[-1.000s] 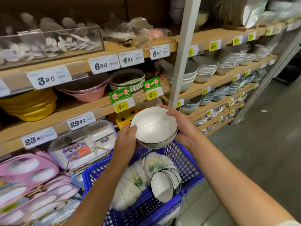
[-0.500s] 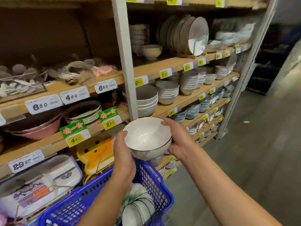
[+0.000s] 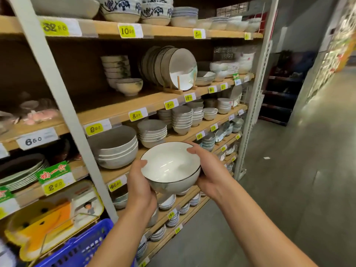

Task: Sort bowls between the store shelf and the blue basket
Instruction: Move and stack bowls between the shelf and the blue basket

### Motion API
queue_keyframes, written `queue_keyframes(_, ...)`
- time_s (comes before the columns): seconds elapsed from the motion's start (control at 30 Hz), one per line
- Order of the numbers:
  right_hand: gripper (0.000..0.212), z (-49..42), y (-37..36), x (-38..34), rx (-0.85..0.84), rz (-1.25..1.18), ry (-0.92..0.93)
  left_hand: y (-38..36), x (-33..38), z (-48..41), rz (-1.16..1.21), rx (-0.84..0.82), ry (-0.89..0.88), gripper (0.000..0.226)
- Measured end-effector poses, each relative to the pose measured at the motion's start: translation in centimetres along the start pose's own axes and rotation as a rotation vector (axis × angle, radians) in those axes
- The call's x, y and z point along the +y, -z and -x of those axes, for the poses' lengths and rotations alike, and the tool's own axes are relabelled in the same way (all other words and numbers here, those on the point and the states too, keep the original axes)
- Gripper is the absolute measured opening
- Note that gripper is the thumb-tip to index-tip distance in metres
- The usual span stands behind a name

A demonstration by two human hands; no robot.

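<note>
Bowl (image 3: 170,167) — white, black-rimmed, glazed ceramic — sits between your left hand (image 3: 141,186) and right hand (image 3: 209,170), both cupping it before the store shelf (image 3: 123,110). Likely slick, breakable — keep palms under the base.

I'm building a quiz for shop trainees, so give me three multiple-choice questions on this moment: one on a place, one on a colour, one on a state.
1. Where does the blue basket show?
A. lower left corner
B. on the top shelf
C. on the floor at right

2. What colour is the rim line of the bowl?
A. red
B. gold
C. black

3. How is the bowl held?
A. one hand alone
B. two hands, opposite sides
C. set down, untouched

Answers:
1 A, blue mesh sits at the lower left, below the bowl.
2 C, a thin black line rings the white bowl.
3 B, the left hand and right hand grip opposite sides.
</note>
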State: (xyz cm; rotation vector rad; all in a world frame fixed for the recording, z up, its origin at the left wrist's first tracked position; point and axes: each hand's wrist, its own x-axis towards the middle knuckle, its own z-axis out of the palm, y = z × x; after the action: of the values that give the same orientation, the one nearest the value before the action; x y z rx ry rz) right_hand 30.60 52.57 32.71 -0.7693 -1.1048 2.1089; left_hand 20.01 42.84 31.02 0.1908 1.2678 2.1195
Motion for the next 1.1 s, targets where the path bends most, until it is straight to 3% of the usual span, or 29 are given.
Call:
queue_keyframes(0.33,0.033,-6.9,2.9,-5.8,-0.059,0.049,0.088,-7.8,-0.4,-6.0,0.037,-0.079,0.011,0.027)
queue_keyframes(0.63,0.034,-18.3,0.8,-9.8,-0.160,0.101,0.143,-12.8,2.5,-16.6,0.073,-0.072,-0.062,0.017)
queue_keyframes(0.93,0.035,-28.5,-3.3,-12.8,-0.160,0.048,0.086,-15.3,6.0,-24.9,0.012,0.028,-0.173,0.016)
queue_keyframes(1.1,0.038,-33.1,-6.3,-13.7,-0.190,0.043,0.011,-15.7,7.8,-28.4,-0.044,0.143,-0.220,0.031)
